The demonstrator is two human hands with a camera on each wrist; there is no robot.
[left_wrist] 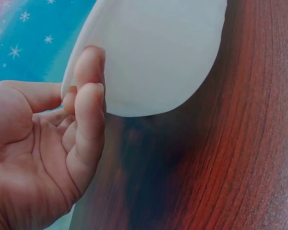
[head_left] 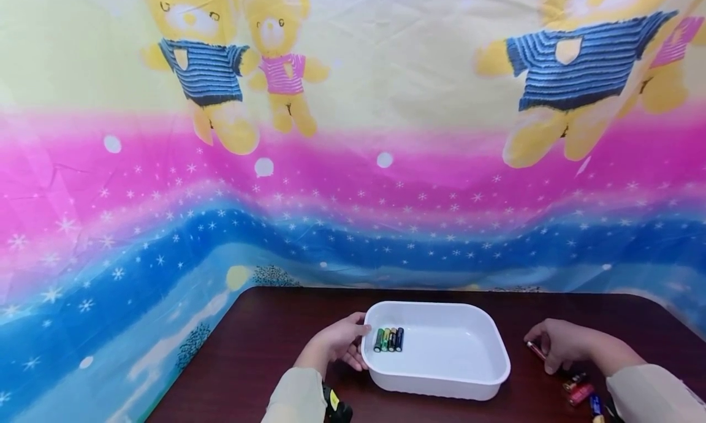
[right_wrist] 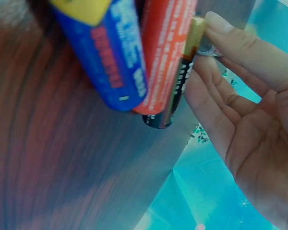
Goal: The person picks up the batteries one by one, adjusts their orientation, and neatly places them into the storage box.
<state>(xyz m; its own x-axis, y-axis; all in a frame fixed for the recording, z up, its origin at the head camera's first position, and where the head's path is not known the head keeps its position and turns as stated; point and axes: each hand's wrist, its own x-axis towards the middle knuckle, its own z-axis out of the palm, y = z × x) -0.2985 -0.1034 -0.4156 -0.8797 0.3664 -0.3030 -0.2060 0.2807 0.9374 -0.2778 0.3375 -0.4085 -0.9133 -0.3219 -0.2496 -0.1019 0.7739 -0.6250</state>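
Note:
A white rectangular basin (head_left: 436, 383) stands on the table, with several batteries (head_left: 388, 339) side by side against its left inner wall. My left hand (head_left: 343, 342) holds the basin's left rim, thumb on top and fingers along the outer wall; the left wrist view shows these fingers (left_wrist: 90, 120) against the white side. To the right of the basin, my right hand (head_left: 565, 344) pinches a reddish battery (head_left: 535, 350) between thumb and fingers. Close by that hand lie a black and gold battery (right_wrist: 182, 76), a red battery (right_wrist: 165, 52) and a blue and yellow battery (right_wrist: 105, 57).
The dark reddish-brown table (head_left: 276, 325) has rounded far corners. Behind it hangs a curtain (head_left: 353, 190) printed with teddy bears and snowflakes. A black strap-like item with a yellow label (head_left: 333, 400) sits at the left wrist.

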